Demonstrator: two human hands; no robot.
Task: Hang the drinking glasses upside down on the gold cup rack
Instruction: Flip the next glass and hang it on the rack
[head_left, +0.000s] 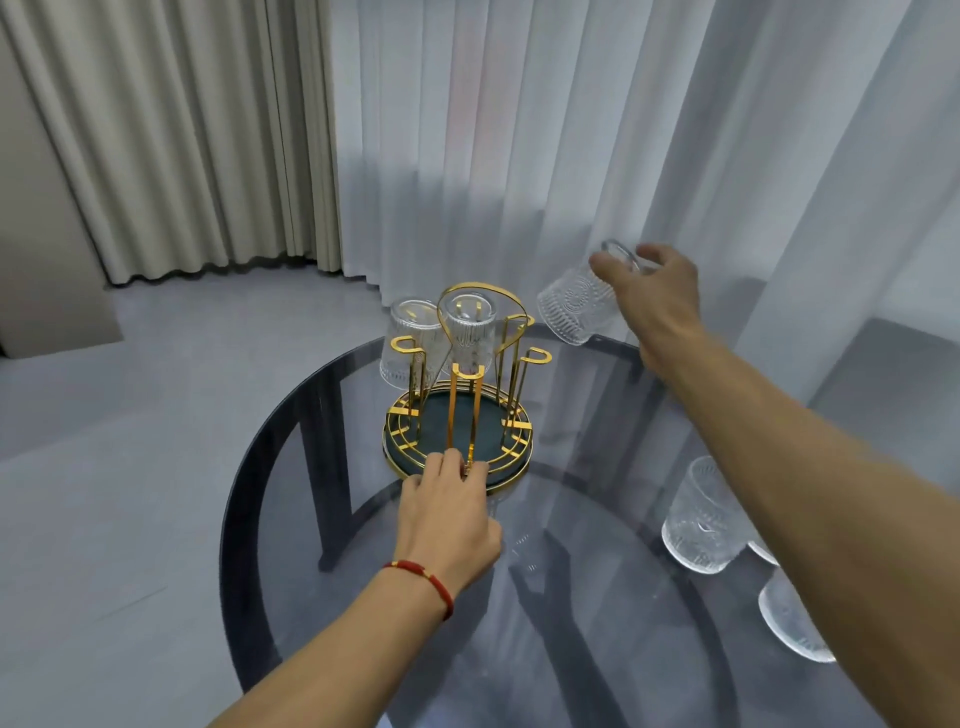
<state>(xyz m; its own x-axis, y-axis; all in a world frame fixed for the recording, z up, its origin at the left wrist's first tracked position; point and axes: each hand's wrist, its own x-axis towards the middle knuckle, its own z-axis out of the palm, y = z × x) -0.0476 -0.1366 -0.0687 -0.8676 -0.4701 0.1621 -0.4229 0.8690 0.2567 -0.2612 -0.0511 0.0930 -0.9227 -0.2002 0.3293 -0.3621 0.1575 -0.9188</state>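
gold rack, ribbed clear glasses, red bracelet

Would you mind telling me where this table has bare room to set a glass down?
Bare glass lies between the left hand and the near table edge. It is crowded by the gold rack and the standing glasses at right.

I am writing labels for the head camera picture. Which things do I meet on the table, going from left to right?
left hand → gold cup rack → glass in the right hand → right hand → upright glass → glass at the table edge
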